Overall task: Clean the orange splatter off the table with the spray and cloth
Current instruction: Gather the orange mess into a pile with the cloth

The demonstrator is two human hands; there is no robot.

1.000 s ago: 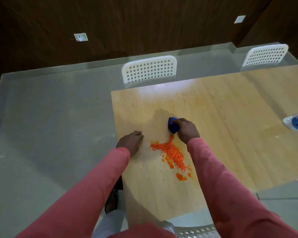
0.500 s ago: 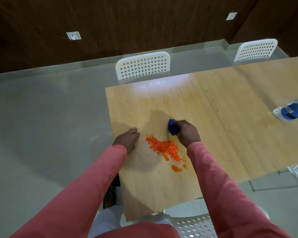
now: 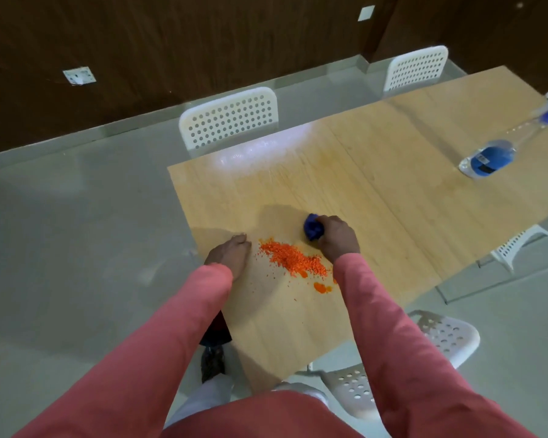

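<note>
An orange splatter [image 3: 290, 259] of small grains and a few wet blobs lies on the light wooden table [image 3: 393, 184] near its left end. My right hand [image 3: 336, 237] grips a bunched blue cloth [image 3: 312, 228] pressed on the table just beyond the splatter's right side. My left hand [image 3: 230, 254] rests flat on the table edge to the left of the splatter, fingers together, holding nothing. The spray bottle [image 3: 500, 150], clear with blue liquid, lies on its side far right on the table.
White perforated chairs stand at the far side [image 3: 231, 120] and far right [image 3: 416, 67], another [image 3: 437, 336] near my right arm. A grey floor [image 3: 76, 232] lies to the left, and a dark wooden wall [image 3: 203, 42] rises behind.
The orange pile has been pushed leftward and spread flatter toward my left hand. My right hand with the cloth sits slightly farther from the pile. The view has shifted, showing more of the bottle.
</note>
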